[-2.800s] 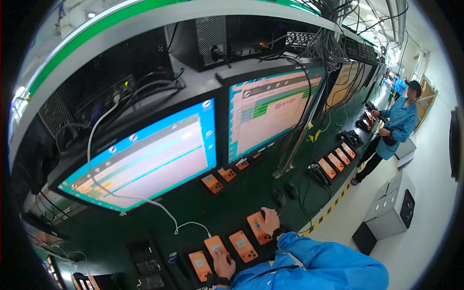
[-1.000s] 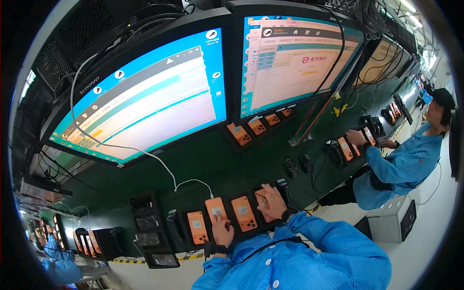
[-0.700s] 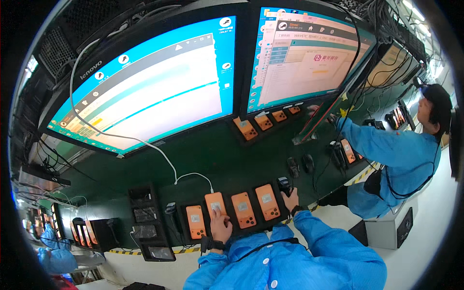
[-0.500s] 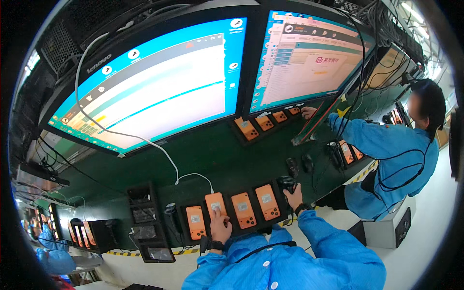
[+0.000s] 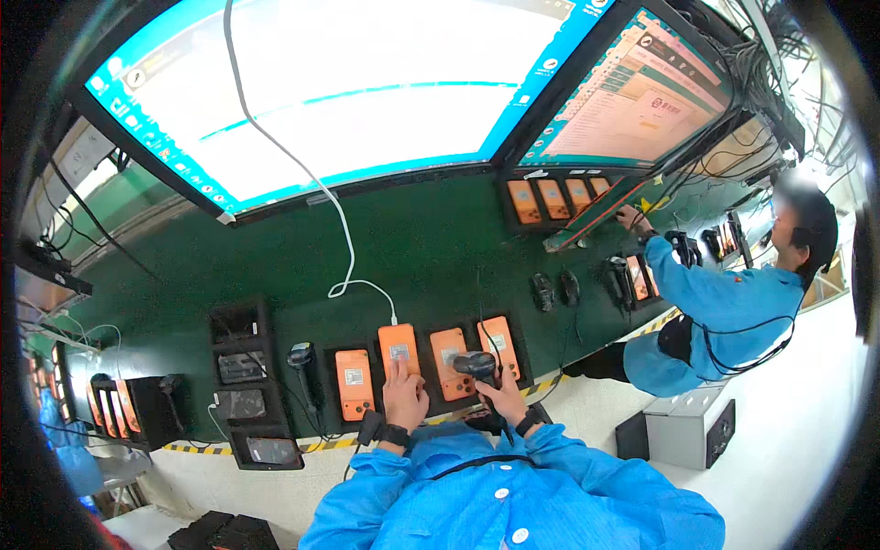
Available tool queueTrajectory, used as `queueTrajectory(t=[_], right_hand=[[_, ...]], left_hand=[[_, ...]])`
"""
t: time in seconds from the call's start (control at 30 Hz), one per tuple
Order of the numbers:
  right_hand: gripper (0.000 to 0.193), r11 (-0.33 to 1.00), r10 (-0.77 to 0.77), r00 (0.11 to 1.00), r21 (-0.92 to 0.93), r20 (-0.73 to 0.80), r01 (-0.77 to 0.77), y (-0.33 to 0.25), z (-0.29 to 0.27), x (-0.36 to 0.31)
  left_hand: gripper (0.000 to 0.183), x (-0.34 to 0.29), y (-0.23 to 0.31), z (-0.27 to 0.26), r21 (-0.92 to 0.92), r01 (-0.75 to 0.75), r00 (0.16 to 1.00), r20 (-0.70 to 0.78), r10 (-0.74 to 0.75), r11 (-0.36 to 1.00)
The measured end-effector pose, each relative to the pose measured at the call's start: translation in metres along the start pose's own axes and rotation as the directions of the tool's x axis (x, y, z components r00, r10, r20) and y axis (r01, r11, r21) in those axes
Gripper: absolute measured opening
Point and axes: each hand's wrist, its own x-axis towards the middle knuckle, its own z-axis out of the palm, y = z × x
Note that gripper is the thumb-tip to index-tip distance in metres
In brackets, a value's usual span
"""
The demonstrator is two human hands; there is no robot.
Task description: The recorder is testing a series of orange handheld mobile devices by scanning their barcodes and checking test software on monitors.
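My right hand [image 5: 506, 396] is closed around a black handheld barcode scanner [image 5: 475, 366], whose head hangs over one of the orange phones [image 5: 453, 341] in a black tray. My left hand [image 5: 404, 396] rests on the lower part of a neighbouring orange phone [image 5: 397, 341], fingers laid out near its white label. A white cable [image 5: 346, 238] plugs into that phone's far end. On either side lie more orange phones, one at the left [image 5: 356, 378] and one at the right [image 5: 500, 337], each with a white label and its cameras at the near end.
Two monitors, a large one [image 5: 367, 110] and a right one [image 5: 642, 101], stand behind the green table [image 5: 440, 247]. Another scanner [image 5: 302, 362] and a black rack of dark phones [image 5: 243, 367] lie at left. Two black mice [image 5: 543, 291] sit at right, near a co-worker in blue [image 5: 733, 284].
My right hand has brought the scanner leftward from beside the tray to over the phones. My left hand stays on the cabled phone. The whole view has shifted.
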Motion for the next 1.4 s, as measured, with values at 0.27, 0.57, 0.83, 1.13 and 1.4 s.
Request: queueTrajectory(t=[0.27, 0.57, 0.83, 1.13, 1.4], right_hand=[[0.034, 0.971, 0.150, 0.986, 0.178, 0.069, -0.160, -0.040, 0.005, -0.008], [0.037, 1.000, 0.014, 1.000, 0.027, -0.011, -0.013, -0.069, -0.045, 0.030], [0.046, 0.887, -0.263, 0.877, -0.459, -0.403, 0.055, -0.008, -0.120, 0.085], [0.041, 0.896, 0.000, 0.905, -0.401, -0.426, -0.189, 0.029, -0.107, 0.100], [0.039, 0.938, -0.278, 0.935, -0.273, -0.218, 0.216, -0.006, -0.053, 0.083]], left_hand=[[0.014, -0.001, -0.014, 0.005, -0.064, 0.031, 0.999, 0.029, -0.030, 0.997], [0.013, 0.006, 0.016, -0.018, -0.256, 0.140, 0.979, -0.108, -0.172, 0.957], [0.025, 0.018, 0.030, 0.031, -0.314, 0.121, 0.992, -0.005, -0.129, 0.942], [0.043, 0.055, 0.044, 0.071, -0.715, 0.415, 0.859, 0.105, -0.501, 0.562], [0.040, 0.058, 0.021, 0.082, -0.285, 0.340, 0.937, 0.024, -0.348, 0.896]])
